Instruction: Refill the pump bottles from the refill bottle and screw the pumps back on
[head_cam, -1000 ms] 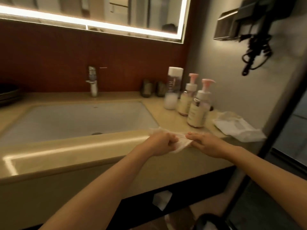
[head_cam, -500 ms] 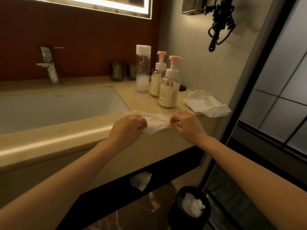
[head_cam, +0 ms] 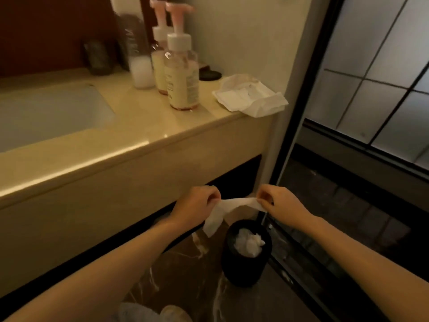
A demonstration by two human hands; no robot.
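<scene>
Pump bottles stand upright on the desk, pink pumps on. Left hand and right hand pinch a tissue.

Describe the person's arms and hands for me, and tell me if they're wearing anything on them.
Both arms are bare: no sleeve shows on the left forearm or the right forearm up to the picture's edge. The left hand and right hand wear no gloves, and no watch, bracelet or ring can be made out. The picture is too blurred to show the nails.
</scene>
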